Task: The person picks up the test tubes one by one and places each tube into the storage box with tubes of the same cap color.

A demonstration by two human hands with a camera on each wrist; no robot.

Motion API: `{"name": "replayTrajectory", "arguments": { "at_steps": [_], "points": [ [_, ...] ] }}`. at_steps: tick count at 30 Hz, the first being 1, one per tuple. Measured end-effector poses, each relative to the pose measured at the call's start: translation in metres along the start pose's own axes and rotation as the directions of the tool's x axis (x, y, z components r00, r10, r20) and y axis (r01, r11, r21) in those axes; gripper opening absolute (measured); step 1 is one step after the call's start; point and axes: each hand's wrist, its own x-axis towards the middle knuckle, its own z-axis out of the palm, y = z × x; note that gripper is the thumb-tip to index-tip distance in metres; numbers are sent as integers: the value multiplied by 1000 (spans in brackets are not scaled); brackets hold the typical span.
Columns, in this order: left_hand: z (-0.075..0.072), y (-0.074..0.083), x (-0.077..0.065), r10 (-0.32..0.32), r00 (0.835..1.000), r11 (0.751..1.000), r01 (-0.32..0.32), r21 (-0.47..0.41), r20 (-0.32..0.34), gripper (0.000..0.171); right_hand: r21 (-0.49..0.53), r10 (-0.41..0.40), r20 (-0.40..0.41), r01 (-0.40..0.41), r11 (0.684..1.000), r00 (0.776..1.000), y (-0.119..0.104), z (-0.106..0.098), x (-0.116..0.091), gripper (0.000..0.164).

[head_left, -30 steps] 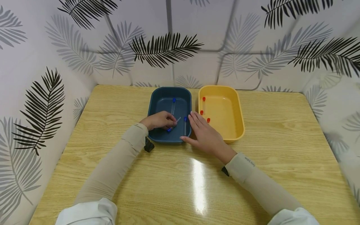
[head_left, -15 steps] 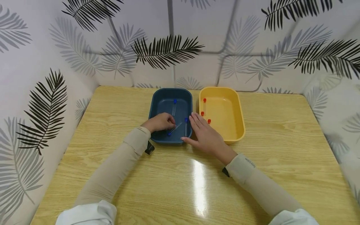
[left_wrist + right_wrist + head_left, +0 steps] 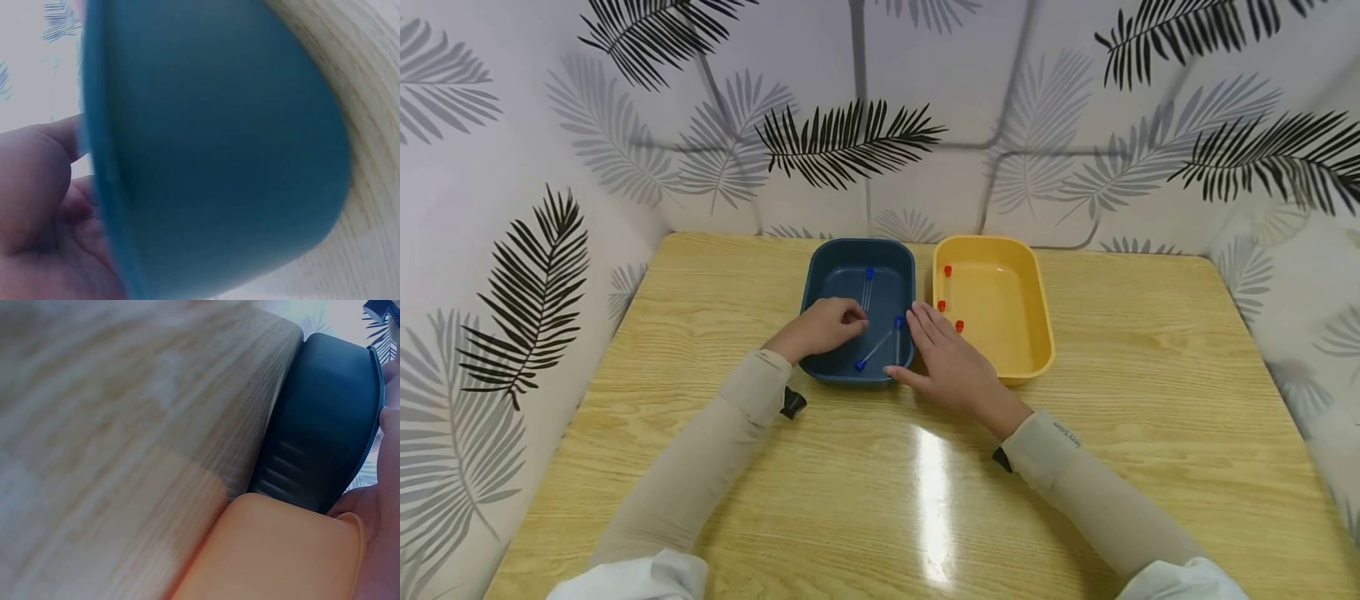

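Inside the dark blue bin (image 3: 835, 367) lie three clear tubes with blue caps: one at the back (image 3: 868, 292), a slanted one (image 3: 876, 348) near the front, and one (image 3: 898, 337) along the right wall. My left hand (image 3: 823, 327) hovers over the bin's left side, fingers loosely bent and holding nothing, apart from the slanted tube. In the left wrist view the bin's outer wall (image 3: 225, 144) hides most of that hand's fingers. My right hand (image 3: 951, 362) rests at the bin's right rim with straight fingers, thumb at the front right corner.
Right beside the blue bin stands a yellow bin (image 3: 1000, 333); red-capped clear tubes (image 3: 947, 287) lie along its left side, partly hidden by my right hand. Both bins sit near the back of the wooden table (image 3: 820, 500), before a leaf-patterned curtain (image 3: 925, 192).
My left hand has let go of the slanted tube, which now lies on the bin's floor, and has drawn slightly left. The right hand has kept its place at the rim.
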Motion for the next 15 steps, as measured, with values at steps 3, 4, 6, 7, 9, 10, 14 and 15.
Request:
{"name": "replayTrajectory", "arguments": {
  "at_steps": [3,4,6,7,9,10,14,15],
  "points": [
    [-2,0,-6,35,998,999,-36,-17,-55,27,-11,6,7,-6,1000,1000,1,0,1,94],
    [-3,1,-9,49,996,999,-50,-22,-73,28,-14,9,11,-9,1000,1000,2,0,2,94],
    [-4,1,-14,80,991,996,-83,-31,-107,28,-19,16,18,-16,1000,1000,2,0,2,95],
    [-4,1,-16,94,988,995,-99,-33,-123,27,-19,18,19,-17,1000,1000,3,0,2,95],
    [-5,0,-22,119,981,991,-126,-35,-152,27,-10,20,21,-20,1000,1000,4,0,3,95],
    [-5,0,-24,128,977,991,-134,-28,-169,27,-5,24,22,-24,1000,999,5,0,4,95],
    [-8,-2,-36,147,962,988,-151,-1,-231,29,53,37,7,-37,998,999,9,-3,5,91],
    [-10,-2,-40,150,957,988,-154,5,-249,30,71,39,-5,-39,997,999,10,-4,5,90]
  ]
}}
